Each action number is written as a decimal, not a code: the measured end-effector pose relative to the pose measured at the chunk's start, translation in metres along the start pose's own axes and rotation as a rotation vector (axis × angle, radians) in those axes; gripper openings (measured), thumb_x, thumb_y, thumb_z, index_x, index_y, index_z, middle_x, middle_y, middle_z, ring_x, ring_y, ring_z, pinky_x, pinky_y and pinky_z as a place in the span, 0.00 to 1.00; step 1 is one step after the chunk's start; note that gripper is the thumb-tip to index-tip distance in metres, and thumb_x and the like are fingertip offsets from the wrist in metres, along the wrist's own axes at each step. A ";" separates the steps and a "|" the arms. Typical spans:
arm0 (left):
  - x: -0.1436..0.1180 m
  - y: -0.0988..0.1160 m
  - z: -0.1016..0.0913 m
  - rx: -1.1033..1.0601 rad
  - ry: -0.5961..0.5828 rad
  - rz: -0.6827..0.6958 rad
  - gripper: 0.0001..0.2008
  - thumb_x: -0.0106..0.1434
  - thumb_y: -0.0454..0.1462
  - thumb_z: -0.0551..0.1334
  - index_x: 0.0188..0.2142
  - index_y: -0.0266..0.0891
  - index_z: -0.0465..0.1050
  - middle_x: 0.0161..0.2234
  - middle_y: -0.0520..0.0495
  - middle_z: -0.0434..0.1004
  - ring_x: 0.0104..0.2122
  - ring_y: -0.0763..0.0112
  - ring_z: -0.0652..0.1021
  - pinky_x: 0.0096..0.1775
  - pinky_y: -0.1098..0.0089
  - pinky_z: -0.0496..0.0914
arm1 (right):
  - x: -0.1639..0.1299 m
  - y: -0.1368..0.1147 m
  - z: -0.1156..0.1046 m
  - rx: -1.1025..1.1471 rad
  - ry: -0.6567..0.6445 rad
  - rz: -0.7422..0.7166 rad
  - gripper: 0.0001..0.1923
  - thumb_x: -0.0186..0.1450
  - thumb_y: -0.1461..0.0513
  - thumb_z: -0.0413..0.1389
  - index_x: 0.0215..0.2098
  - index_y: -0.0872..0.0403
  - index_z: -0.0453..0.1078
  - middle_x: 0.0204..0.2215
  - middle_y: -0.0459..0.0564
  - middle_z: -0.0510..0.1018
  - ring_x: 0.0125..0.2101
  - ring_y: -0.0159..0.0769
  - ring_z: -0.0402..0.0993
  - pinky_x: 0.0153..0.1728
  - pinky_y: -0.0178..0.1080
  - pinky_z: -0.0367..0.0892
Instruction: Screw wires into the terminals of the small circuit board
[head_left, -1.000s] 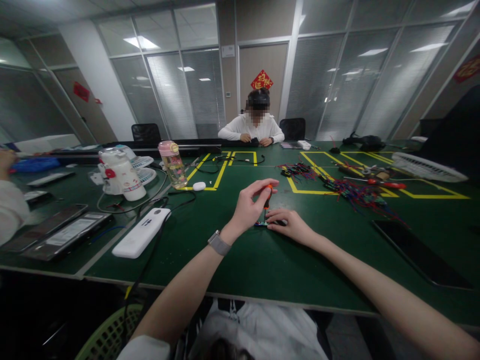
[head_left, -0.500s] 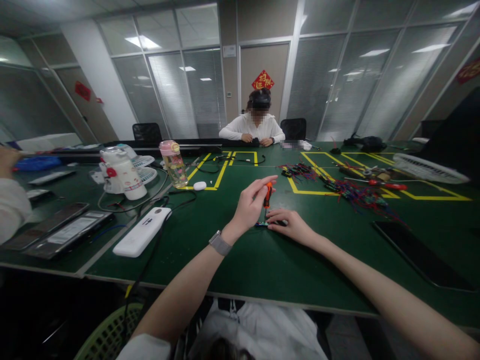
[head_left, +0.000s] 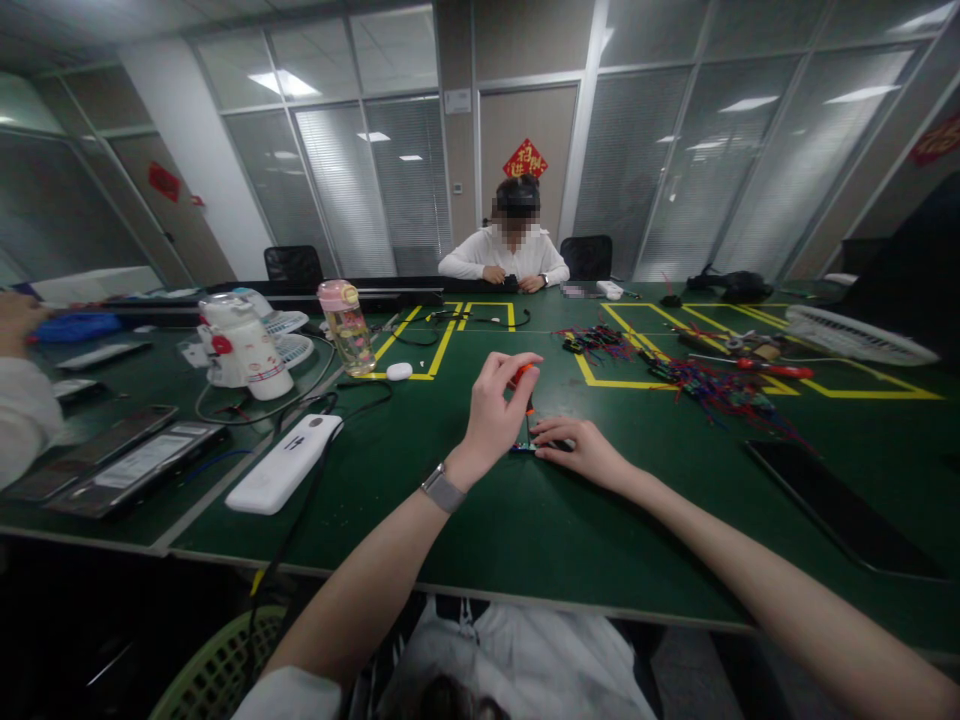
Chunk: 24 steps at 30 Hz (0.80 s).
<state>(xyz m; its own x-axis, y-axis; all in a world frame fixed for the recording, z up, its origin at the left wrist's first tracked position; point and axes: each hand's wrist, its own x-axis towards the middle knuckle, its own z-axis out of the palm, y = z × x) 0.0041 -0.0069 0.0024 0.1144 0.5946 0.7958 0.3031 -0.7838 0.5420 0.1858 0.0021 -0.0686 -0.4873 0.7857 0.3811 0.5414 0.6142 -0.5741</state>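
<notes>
My left hand (head_left: 498, 400) is closed around the orange handle of a screwdriver (head_left: 529, 407), which stands nearly upright with its thin shaft pointing down. Below it lies a small green circuit board (head_left: 523, 448) on the green table. The shaft's tip reaches the board, though the exact contact is too small to make out. My right hand (head_left: 581, 450) rests low on the table, fingers pressed together at the board's right end, holding it. Part of the board is hidden under those fingers.
Bundles of small boards with red and blue wires (head_left: 705, 385) lie to the right, beyond a black phone-like slab (head_left: 840, 510). On the left are a white power bank (head_left: 286, 465), a white bottle (head_left: 247, 350) and a pink-lidded bottle (head_left: 347, 330). A person (head_left: 510, 245) sits opposite.
My left hand has turned on the screwdriver handle, its fingers shifting slightly left and curling more over the top. My right hand and the board stay in place.
</notes>
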 end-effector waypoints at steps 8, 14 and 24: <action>0.000 0.001 0.001 -0.119 -0.078 0.052 0.14 0.69 0.34 0.51 0.52 0.41 0.69 0.47 0.44 0.74 0.45 0.69 0.75 0.46 0.67 0.70 | 0.000 0.001 0.001 -0.007 -0.004 0.005 0.08 0.60 0.60 0.61 0.37 0.51 0.79 0.43 0.53 0.81 0.46 0.45 0.75 0.51 0.49 0.68; 0.001 0.002 0.002 -0.116 -0.052 0.042 0.09 0.65 0.35 0.59 0.44 0.41 0.75 0.37 0.48 0.73 0.36 0.72 0.74 0.37 0.73 0.71 | 0.000 -0.001 0.000 -0.001 0.004 0.007 0.07 0.60 0.60 0.61 0.36 0.51 0.79 0.43 0.53 0.81 0.46 0.45 0.75 0.50 0.48 0.68; 0.000 0.001 0.000 -0.142 -0.068 0.051 0.14 0.69 0.35 0.52 0.50 0.42 0.72 0.46 0.45 0.75 0.45 0.70 0.75 0.47 0.67 0.70 | 0.000 -0.001 0.000 -0.001 -0.010 0.005 0.08 0.60 0.60 0.60 0.37 0.51 0.79 0.44 0.53 0.80 0.47 0.45 0.75 0.51 0.49 0.67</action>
<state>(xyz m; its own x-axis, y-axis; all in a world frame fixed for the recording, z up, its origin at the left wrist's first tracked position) 0.0043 -0.0071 0.0030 0.1912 0.5605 0.8058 0.1593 -0.8278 0.5380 0.1850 0.0016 -0.0674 -0.4914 0.7882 0.3705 0.5446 0.6101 -0.5755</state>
